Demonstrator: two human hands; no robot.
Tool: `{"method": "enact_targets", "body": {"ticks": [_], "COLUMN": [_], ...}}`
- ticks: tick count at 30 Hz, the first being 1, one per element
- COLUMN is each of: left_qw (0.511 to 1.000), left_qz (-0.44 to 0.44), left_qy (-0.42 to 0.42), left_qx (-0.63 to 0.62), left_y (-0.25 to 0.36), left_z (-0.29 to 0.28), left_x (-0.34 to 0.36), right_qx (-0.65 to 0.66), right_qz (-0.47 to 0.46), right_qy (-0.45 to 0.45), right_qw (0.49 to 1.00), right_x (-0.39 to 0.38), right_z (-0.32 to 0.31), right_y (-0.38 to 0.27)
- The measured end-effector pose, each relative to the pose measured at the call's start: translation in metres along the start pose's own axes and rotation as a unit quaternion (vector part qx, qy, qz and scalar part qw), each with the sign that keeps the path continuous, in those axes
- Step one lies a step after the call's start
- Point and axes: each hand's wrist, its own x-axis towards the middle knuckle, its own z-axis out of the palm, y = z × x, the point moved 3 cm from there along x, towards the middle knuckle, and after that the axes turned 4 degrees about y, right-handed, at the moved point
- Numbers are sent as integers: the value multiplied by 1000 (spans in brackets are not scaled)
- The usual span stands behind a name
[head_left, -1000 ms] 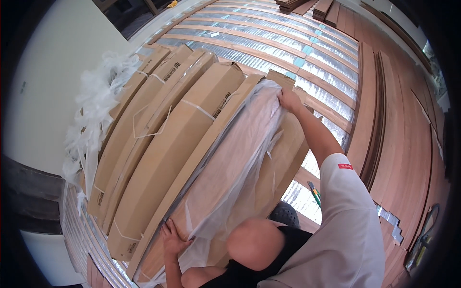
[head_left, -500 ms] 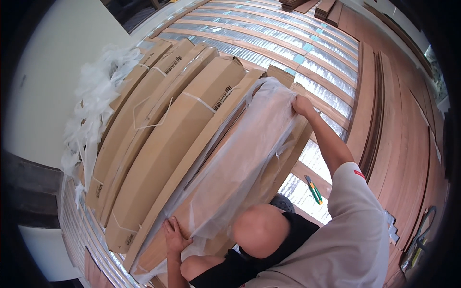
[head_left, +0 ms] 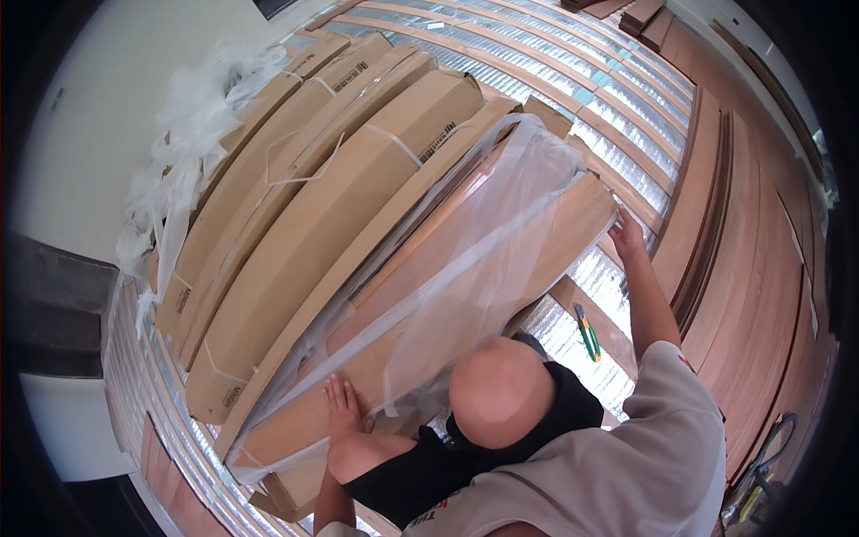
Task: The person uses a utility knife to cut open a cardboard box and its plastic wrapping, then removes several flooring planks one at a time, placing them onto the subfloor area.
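Note:
My right hand (head_left: 627,234) grips the far right edge of a pale wooden plank (head_left: 277,438). My left hand (head_left: 345,410) lies with fingers stretched out on the same plank near its lower left end. Translucent plastic wrapping (head_left: 528,170) drapes over this plank and others beside it in an opened cardboard box (head_left: 344,285). My bent knee (head_left: 501,394) is between my forearms, beside the plank. A green utility knife (head_left: 587,333) lies on the floor under the plank's right side, left of my right forearm.
Several long cardboard boxes (head_left: 322,215) stand in a row to the left, with crumpled plastic (head_left: 170,179) behind them. Wooden battens on foil (head_left: 573,80) cover the floor ahead. Stacked dark boards (head_left: 707,215) and laid planks (head_left: 761,313) run along the right; tools (head_left: 765,465) lie lower right.
My right hand has moved right and down, tilting the plank outward from the box. The plastic is pulled wider, showing more wood. My left hand has shifted slightly right and up.

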Motion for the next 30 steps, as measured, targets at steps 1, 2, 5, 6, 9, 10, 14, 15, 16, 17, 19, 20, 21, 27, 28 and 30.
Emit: {"method": "enact_targets", "body": {"ticks": [1,2,5,6,9,10,14,15,16,17,19,20,21,27,28,30], "left_qw": [999,998,988,987,984,983,979,980,981,981,985,989,981,958,955,978], "left_qz": [-4,-3,24,11,1,-8,6,12,1,-1,-12,-34,8,88,102,49], "left_qy": [29,64,151,156,173,176,205,200,193,196,170,145,190,219,223,137], "left_qx": [-15,6,35,49,45,44,19,1,-9,2,17,24,-41,-162,-166,-149], "left_y": [6,9,20,12,17,17,26,38,44,41,40,39,34,68,77,65], "left_z": [11,20,51,56,61,58,37,31,21,3,-20,-25,-28,-52,-68,-80], "left_x": [-2,-6,8,-1,-2,-6,-5,12,16,11,24,31,33,124,144,121], "right_qx": [42,85,23,90,80,45,-51,-104,-142,-142,-184,-132,-121,-213,-213,-245], "right_qz": [13,25,17,57,127,111,-1,-32,-64,-59,-54,-81,-63,-27,-39,-35], "right_qy": [-26,-50,-52,-67,-68,-65,-33,12,-3,-14,-24,-5,-29,-38,-33,-14], "right_qw": [999,995,998,992,986,991,998,994,988,988,981,988,990,976,976,969], "right_x": [-14,-26,-24,-46,-85,-101,-128,-120,-113,-107,-69,-56,-57,141,165,139], "right_z": [5,9,-28,-2,24,42,79,69,73,93,105,126,152,74,63,104], "right_y": [9,13,45,68,92,89,22,3,-9,-12,-9,-3,6,-75,-114,-50]}}
